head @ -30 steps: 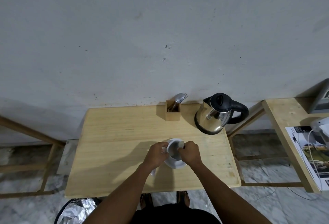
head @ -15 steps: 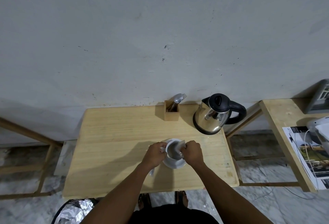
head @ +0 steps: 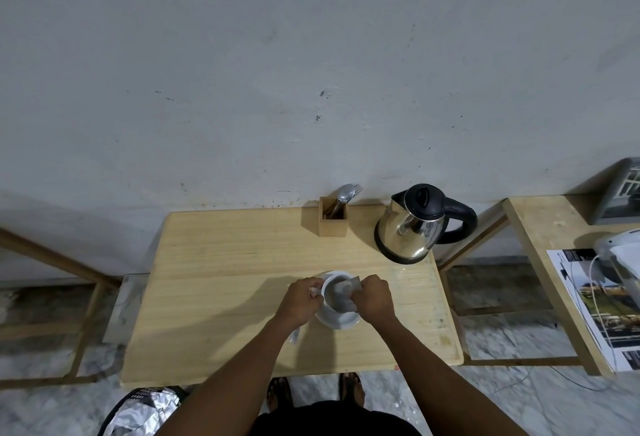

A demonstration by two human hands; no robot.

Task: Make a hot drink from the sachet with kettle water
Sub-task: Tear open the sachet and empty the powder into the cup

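A white cup [head: 331, 288] stands on a white saucer [head: 341, 321] near the front middle of the wooden table [head: 225, 262]. My right hand [head: 375, 298] pinches a grey sachet [head: 347, 293] and holds it tilted over the cup's mouth. My left hand [head: 300, 300] rests against the cup's left side and pinches a small white scrap [head: 316, 292]; another small scrap [head: 295, 335] lies on the table beneath my left wrist. The steel kettle [head: 412, 227] with black lid and handle stands at the table's back right.
A wooden holder [head: 332, 219] with a spoon and fork stands at the back, left of the kettle. A second wooden table [head: 540, 224] to the right carries printed paper [head: 595, 307] and a white appliance [head: 620, 255]. A foil bag [head: 142, 408] lies on the floor at the front left.
The sachet in my right hand has tipped lower over the cup. Both hands stay at the cup; the view has shifted slightly.
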